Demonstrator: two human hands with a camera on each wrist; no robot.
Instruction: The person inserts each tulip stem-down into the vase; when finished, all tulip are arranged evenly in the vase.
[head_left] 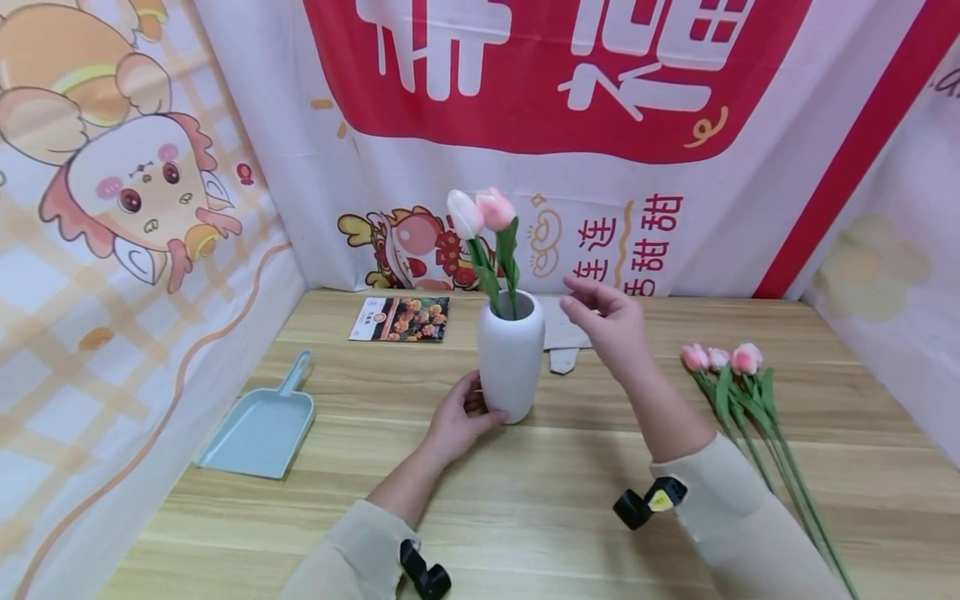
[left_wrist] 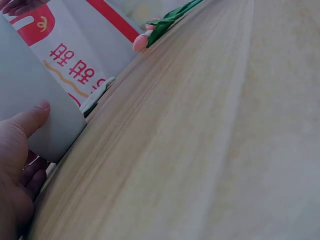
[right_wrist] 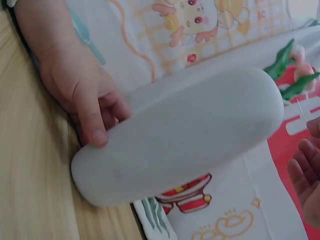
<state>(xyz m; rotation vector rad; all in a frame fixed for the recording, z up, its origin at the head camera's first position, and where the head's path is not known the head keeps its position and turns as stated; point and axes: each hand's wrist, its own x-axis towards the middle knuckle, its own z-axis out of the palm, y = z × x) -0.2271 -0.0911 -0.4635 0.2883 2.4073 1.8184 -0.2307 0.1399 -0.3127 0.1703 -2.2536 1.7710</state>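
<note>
A white vase (head_left: 512,358) stands upright on the wooden table. Two artificial tulips, one white (head_left: 465,214) and one pink (head_left: 495,208), stick up out of its mouth. Low on the vase, my left hand (head_left: 459,423) grips its left side; the left wrist view shows the thumb (left_wrist: 37,117) against the white wall. My right hand (head_left: 611,323) is raised right of the vase's rim, apart from it, with loosely bent fingers and nothing visible in them. In the right wrist view, the vase (right_wrist: 180,140) fills the middle and partly hides the tulip stems.
Several pink tulips (head_left: 742,387) with long green stems lie at the right, beside my right forearm. A blue dustpan (head_left: 258,429) lies at the left. Behind the vase are a flower-picture packet (head_left: 401,320) and a flat whitish thing (head_left: 564,360), partly hidden. Printed cloth (head_left: 555,167) hangs behind the table.
</note>
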